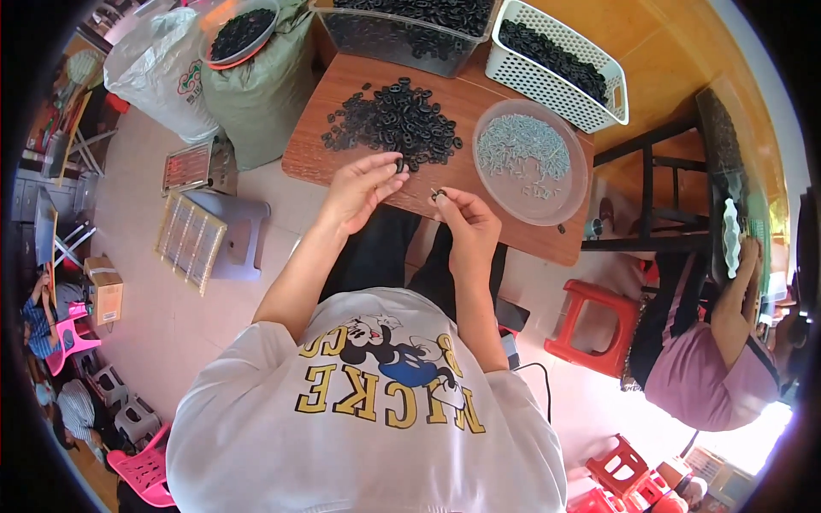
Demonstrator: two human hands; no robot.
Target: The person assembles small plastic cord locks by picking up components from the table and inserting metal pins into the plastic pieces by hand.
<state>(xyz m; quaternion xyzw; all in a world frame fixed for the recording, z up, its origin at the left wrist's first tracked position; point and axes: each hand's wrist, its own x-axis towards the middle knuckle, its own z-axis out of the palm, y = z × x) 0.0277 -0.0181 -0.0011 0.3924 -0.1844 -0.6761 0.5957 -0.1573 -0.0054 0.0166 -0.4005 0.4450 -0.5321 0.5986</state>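
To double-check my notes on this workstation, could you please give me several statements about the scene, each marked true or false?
1. The left hand holds a small black piece at its fingertips. True.
2. The right hand is empty. False: the right hand pinches a small dark piece.
3. A round dish of silvery pieces stands right of the black pile. True.
4. The tabletop is white. False: the tabletop is reddish-brown.

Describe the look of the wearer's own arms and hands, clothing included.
Plain white short sleeves end near the elbows. The left hand and right hand are both without gloves, and no watch or bracelet shows at either wrist.
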